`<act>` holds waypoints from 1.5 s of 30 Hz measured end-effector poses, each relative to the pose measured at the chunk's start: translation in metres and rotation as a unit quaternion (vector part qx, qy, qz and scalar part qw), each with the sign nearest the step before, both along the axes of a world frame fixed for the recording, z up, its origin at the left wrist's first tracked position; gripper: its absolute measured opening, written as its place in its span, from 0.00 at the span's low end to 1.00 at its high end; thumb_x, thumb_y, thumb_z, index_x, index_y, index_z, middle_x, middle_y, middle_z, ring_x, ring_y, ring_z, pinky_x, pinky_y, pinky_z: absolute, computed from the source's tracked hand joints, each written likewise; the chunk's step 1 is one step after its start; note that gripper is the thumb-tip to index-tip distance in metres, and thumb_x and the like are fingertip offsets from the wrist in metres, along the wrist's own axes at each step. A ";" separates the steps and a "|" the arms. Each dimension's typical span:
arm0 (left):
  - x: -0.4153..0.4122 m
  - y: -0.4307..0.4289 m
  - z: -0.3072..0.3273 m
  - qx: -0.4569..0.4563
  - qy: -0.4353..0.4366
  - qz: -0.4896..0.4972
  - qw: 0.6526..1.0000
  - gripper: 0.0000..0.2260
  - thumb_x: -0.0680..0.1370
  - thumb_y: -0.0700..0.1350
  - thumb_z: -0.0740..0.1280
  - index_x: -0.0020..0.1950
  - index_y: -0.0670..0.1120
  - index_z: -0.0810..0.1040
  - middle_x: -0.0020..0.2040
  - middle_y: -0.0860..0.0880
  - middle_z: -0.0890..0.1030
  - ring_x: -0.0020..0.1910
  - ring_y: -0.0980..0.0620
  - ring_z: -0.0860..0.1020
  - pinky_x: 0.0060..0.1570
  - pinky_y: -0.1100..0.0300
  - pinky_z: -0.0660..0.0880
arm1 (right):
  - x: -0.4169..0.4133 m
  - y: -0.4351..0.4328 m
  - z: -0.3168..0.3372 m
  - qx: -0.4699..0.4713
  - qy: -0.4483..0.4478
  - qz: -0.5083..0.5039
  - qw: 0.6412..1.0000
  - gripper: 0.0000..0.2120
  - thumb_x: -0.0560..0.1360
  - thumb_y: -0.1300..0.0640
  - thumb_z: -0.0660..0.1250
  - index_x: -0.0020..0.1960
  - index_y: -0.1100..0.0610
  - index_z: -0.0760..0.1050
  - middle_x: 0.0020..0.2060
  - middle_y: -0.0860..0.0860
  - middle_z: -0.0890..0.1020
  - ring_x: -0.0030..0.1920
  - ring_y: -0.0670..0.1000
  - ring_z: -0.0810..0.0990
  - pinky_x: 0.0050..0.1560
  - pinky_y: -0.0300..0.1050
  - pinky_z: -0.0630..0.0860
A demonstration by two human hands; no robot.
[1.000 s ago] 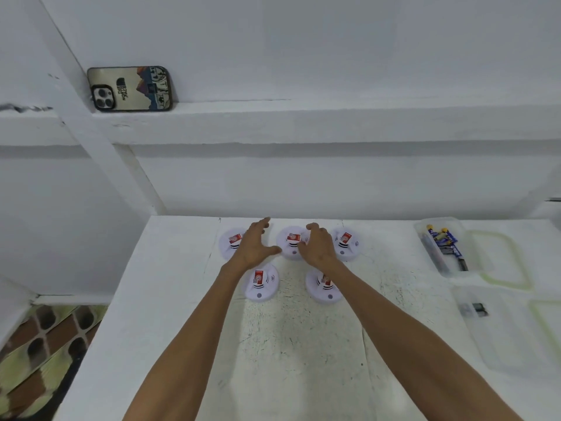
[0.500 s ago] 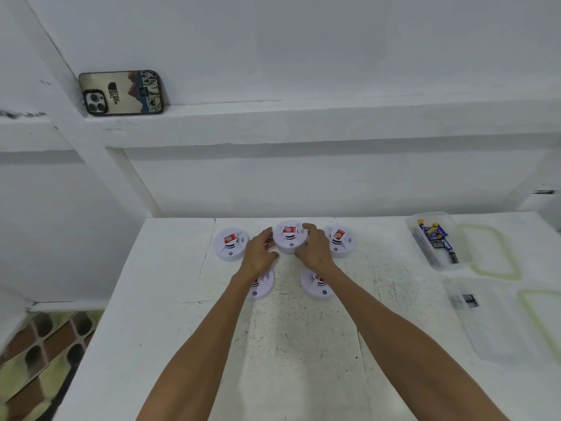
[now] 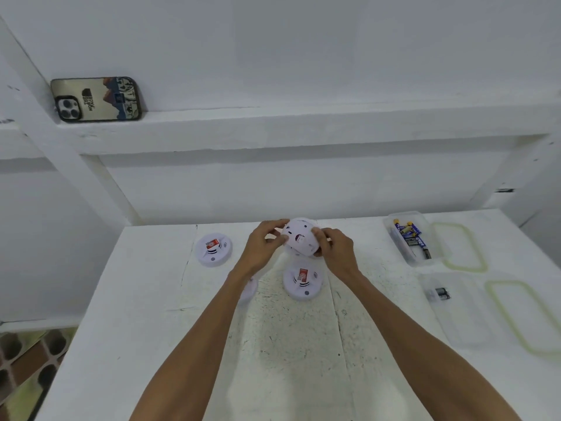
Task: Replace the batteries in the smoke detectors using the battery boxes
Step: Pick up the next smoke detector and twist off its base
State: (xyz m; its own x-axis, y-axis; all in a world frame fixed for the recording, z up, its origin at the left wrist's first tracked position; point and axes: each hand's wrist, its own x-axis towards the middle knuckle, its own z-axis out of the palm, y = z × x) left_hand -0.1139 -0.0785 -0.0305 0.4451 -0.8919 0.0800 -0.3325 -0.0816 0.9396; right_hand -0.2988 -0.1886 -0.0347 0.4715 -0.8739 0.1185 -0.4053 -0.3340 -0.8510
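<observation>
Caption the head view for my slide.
Left hand and right hand hold a round white plastic smoke detector tilted above the white table.

Storeroom — whitewashed built-in shelf (image 3: 303,126)

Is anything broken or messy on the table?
Nothing looks spilled or broken. The table has scratched, worn white paint in the middle. One smoke detector is tipped with its back showing, but only because the left hand and right hand hold it.
</observation>
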 end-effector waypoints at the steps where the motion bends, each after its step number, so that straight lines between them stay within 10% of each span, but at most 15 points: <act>1: -0.008 -0.004 -0.001 -0.009 0.012 -0.008 1.000 0.16 0.82 0.41 0.70 0.70 0.51 0.79 0.66 0.50 0.80 0.54 0.62 0.80 0.55 0.69 0.77 | -0.008 0.001 0.001 0.022 -0.015 -0.009 1.000 0.18 0.82 0.45 0.62 0.45 0.57 0.82 0.37 0.51 0.84 0.38 0.49 0.84 0.40 0.40 0.78; 10: -0.099 -0.023 -0.020 -0.016 0.284 -0.023 0.958 0.19 0.84 0.45 0.68 0.75 0.52 0.72 0.72 0.48 0.77 0.69 0.44 0.78 0.56 0.46 0.84 | -0.062 0.012 0.000 0.139 -0.098 -0.089 0.981 0.13 0.83 0.46 0.61 0.57 0.54 0.77 0.41 0.54 0.86 0.35 0.53 0.87 0.43 0.52 0.85; 16: -0.135 -0.029 -0.037 -0.007 0.524 -0.043 0.851 0.19 0.87 0.47 0.61 0.79 0.52 0.69 0.72 0.41 0.78 0.66 0.35 0.80 0.56 0.38 0.83 | -0.104 0.018 -0.001 0.123 -0.050 -0.101 0.986 0.06 0.81 0.50 0.66 0.53 0.52 0.73 0.39 0.58 0.85 0.37 0.51 0.87 0.41 0.53 0.85; 29: -0.171 -0.019 -0.068 0.107 0.505 -0.129 0.847 0.23 0.88 0.55 0.55 0.78 0.43 0.71 0.72 0.39 0.78 0.73 0.38 0.76 0.73 0.38 0.71 | -0.136 0.030 -0.017 0.029 0.175 -0.073 0.981 0.31 0.68 0.45 0.78 0.66 0.57 0.74 0.59 0.53 0.73 0.58 0.53 0.75 0.57 0.46 0.74; 45: -0.171 -0.021 -0.073 0.098 0.500 -0.103 0.854 0.25 0.82 0.55 0.64 0.77 0.44 0.72 0.69 0.38 0.80 0.70 0.37 0.78 0.71 0.40 0.74 | -0.137 0.025 -0.022 -0.010 0.196 -0.073 0.978 0.32 0.66 0.43 0.77 0.63 0.58 0.74 0.54 0.52 0.76 0.54 0.52 0.76 0.52 0.48 0.76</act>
